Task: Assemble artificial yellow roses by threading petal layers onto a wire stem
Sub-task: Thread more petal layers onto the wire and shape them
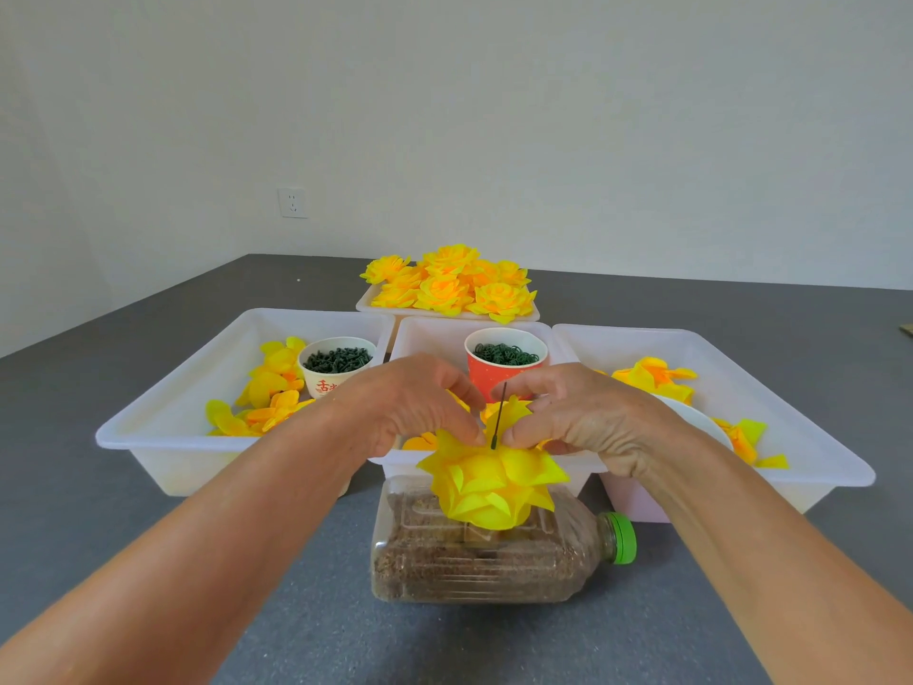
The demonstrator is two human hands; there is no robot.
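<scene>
A part-built yellow rose sits upside down on a thin dark wire stem that pokes up through its middle. The stack rests over a sand-filled plastic bottle lying on its side with a green cap. My left hand pinches the top petal layer just left of the wire. On the wire's right side my right hand pinches the same layer. Loose yellow petals lie in the left tray and in the right tray.
Three white trays stand side by side on the grey table. A white cup and a red cup hold dark green parts. At the back a tray of finished yellow roses stands. A white bowl rim shows behind my right hand.
</scene>
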